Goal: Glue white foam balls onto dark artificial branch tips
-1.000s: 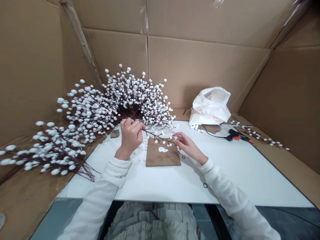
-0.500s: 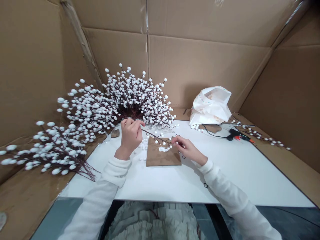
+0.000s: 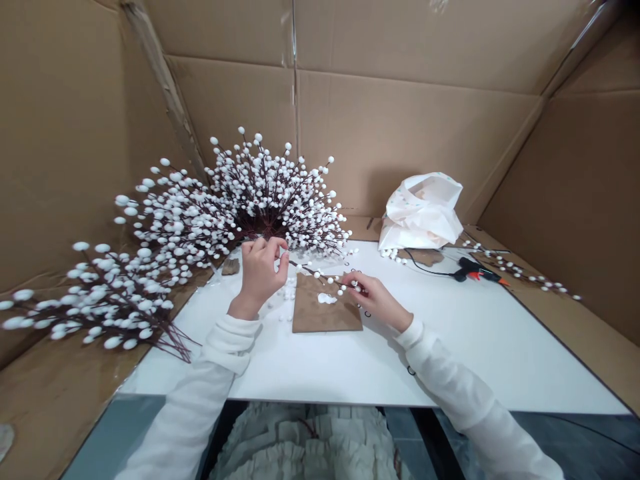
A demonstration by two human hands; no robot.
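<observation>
A thin brown artificial berry branch (image 3: 320, 273) with small white berries spans the gap between my two hands, above a brown cardboard square (image 3: 320, 321). My left hand (image 3: 261, 277) is closed on its stem end, the grip partly hidden by the fingers. At the berry end, my right hand (image 3: 379, 300) pinches the branch among the berries; exactly what lies between its fingertips is hard to see. A white patch (image 3: 327, 299) shows on the square beneath. Loose white berries (image 3: 287, 291) lie by its left edge.
Large bunches of white-berry branches (image 3: 270, 177) fill the back left, with another bunch (image 3: 107, 300) at the left edge. A white bag (image 3: 423, 213), a black glue gun (image 3: 475, 269) and a berry spray (image 3: 530, 275) lie right. Cardboard walls (image 3: 400, 127) surround the white tabletop (image 3: 475, 347).
The berry end of the branch has shifted slightly, and my right fingers have closed in a little around it. My left fingers have changed position slightly on the stem.
</observation>
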